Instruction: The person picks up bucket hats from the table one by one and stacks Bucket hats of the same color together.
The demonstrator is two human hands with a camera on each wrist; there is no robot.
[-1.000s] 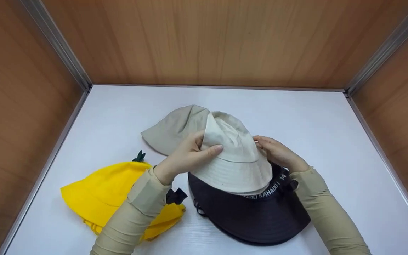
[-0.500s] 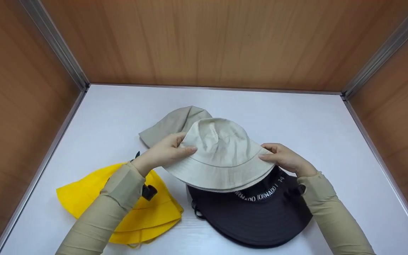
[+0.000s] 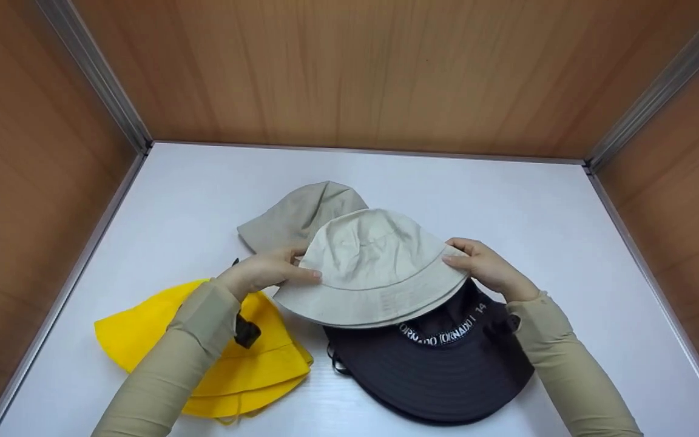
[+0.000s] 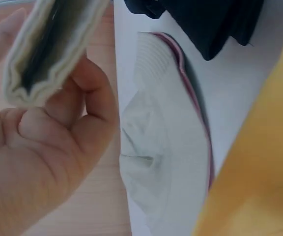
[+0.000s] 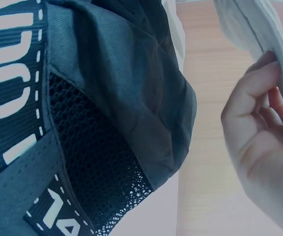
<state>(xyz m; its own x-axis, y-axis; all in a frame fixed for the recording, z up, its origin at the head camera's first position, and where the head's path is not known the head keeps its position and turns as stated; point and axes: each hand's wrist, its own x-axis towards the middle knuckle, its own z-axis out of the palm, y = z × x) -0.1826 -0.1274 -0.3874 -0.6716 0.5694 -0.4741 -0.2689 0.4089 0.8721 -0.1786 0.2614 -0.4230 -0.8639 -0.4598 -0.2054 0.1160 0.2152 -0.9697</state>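
Observation:
Both hands hold a cream bucket hat (image 3: 374,261) between them, crown away from the person and brim nearer. My left hand (image 3: 267,270) pinches its left side, thumb on top. At the right end of the brim, my right hand (image 3: 489,267) pinches the cloth between thumb and fingers. In the left wrist view the folded edge of the held hat (image 4: 31,78) shows above the palm. The right wrist view shows a strip of the hat (image 5: 259,29) gripped by curled fingers. Below and partly behind it lies a black hat (image 3: 434,382) with white lettering on its band.
A grey-beige bucket hat (image 3: 292,215) lies behind the left hand, partly covered by the cream one. Yellow hats (image 3: 258,370), one with a black bow (image 3: 246,332), lie under the left forearm. Wooden panels (image 3: 349,73) enclose the white table (image 3: 507,194).
My left hand has moved left, and my right hand has shifted onto the brim's right end. The cream hat has been spread wider and turned, then lowered slightly.

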